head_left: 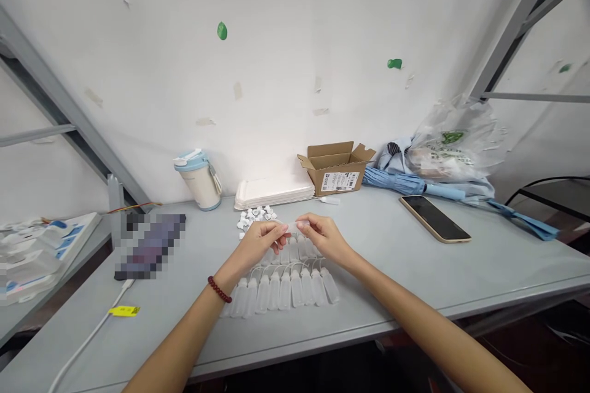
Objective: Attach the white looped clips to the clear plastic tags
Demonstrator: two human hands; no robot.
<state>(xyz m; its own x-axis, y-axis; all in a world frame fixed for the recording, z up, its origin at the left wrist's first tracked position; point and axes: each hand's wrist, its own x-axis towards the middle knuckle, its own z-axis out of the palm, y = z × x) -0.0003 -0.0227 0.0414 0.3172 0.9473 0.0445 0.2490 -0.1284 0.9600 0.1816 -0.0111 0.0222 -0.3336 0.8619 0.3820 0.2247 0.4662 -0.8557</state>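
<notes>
My left hand (265, 238), with a dark red bead bracelet on its wrist, and my right hand (324, 236) meet above the middle of the table. Between their fingertips they pinch a small translucent plastic bottle (294, 228), held roughly level and partly covered by the fingers. Below the hands, several matching squeeze bottles (284, 290) with thin bent tubes lie side by side in a row. Behind that row is another row of bottles (295, 252), partly hidden by my hands. A heap of small white caps (253, 216) lies just beyond my left hand.
At the back stand a cup (198, 179), a stack of white trays (274, 191) and an open cardboard box (338, 169). One more small bottle (329, 201) lies before the box. A phone (436, 218), a blue umbrella (405, 183) and a plastic bag (454, 147) are rightward; a cabled phone (150, 245) is left.
</notes>
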